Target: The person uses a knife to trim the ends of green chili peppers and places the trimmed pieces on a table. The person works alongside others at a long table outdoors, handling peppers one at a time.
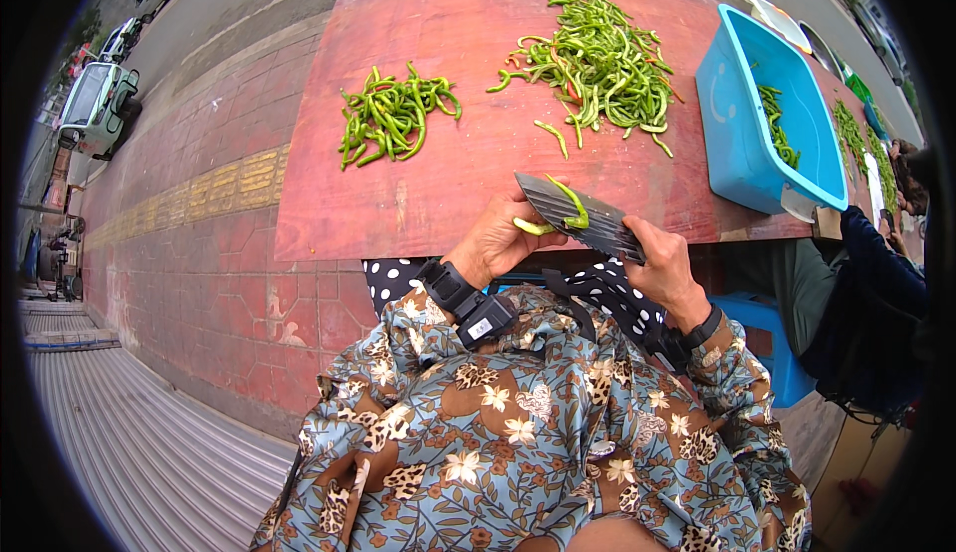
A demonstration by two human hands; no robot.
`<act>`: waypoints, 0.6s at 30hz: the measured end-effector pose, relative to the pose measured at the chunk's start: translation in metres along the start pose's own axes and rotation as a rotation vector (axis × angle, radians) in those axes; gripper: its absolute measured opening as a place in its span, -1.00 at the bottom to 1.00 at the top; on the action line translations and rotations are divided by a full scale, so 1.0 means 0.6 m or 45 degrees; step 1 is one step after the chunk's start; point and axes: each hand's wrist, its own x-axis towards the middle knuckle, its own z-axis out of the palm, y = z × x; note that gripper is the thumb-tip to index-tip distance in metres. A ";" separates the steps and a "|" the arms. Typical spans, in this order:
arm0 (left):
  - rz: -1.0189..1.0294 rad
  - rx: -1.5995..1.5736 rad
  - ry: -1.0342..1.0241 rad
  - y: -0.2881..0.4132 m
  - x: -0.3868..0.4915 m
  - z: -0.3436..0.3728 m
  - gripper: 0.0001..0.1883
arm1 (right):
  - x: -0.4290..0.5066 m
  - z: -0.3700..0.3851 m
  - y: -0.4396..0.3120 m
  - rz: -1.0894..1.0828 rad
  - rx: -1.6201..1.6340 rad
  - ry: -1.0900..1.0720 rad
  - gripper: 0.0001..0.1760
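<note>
My right hand (665,261) grips a broad knife with a dark, ridged blade (605,227) by its handle end, which my fingers hide. The blade slants up and left across the fingers of my left hand (502,237). A green chili pepper piece (532,227) is held in the left hand, at the blade's near side. Another curved strip of green chili pepper (576,212) lies against the flat of the blade. Whether the two pieces are joined is hidden by the knife. Both hands are at the near edge of the red wooden table (418,208).
A small pile of whole green chilies (392,115) lies left on the table; a larger heap of split-looking chilies (605,67) lies further back. To the right stands a blue plastic tub (736,134) with chilies inside. Beyond it, another person's hand (896,235) holds a knife.
</note>
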 end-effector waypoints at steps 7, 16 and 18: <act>-0.007 0.142 0.025 0.010 0.009 -0.001 -0.62 | 0.004 0.002 0.009 0.001 -0.030 0.072 -0.59; 0.381 0.760 0.874 0.012 0.156 -0.078 -0.54 | 0.058 0.015 0.062 1.227 1.049 0.066 -0.82; 0.260 0.770 1.034 -0.008 0.135 -0.129 -0.61 | 0.039 0.014 0.064 1.361 1.274 0.113 -0.82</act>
